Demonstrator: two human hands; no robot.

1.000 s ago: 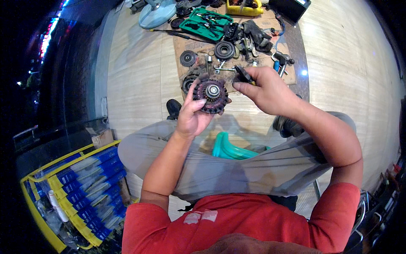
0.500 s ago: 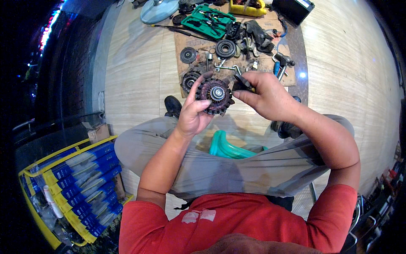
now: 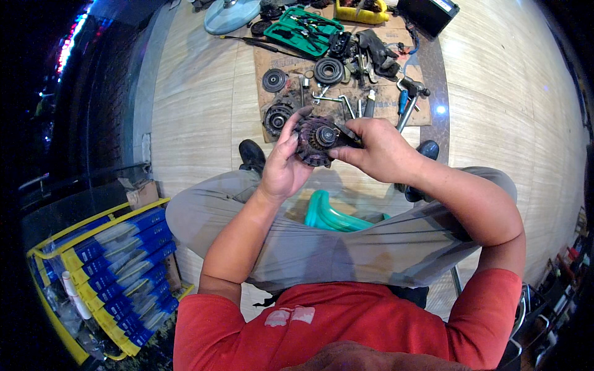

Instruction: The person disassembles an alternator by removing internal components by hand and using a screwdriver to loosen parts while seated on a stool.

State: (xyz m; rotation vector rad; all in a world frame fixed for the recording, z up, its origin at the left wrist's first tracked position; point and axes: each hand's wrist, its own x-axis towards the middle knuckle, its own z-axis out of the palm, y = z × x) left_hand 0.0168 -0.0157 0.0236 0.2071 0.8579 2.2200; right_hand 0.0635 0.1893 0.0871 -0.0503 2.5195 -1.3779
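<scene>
My left hand holds up a dirty, dark toothed rotor, its fingers and thumb round the rim. The round metal hub in its middle faces up and tilts to the right. My right hand is closed on a small dark hand tool, gripped between thumb and fingers at the rotor's right side. Its tip lies close to the hub; whether it touches cannot be made out. The fingers hide most of the tool, so its exact kind does not show.
Cardboard on the floor bears a ring-shaped pulley, a smaller disc, a dirty round housing, a hammer and dark gloves. Behind are a green tool case and a black battery. A green stool stands below.
The rotor has turned and tilted in my left hand, its hub now leaning right. My right hand has moved slightly down and left with the tool, closer to the hub.
</scene>
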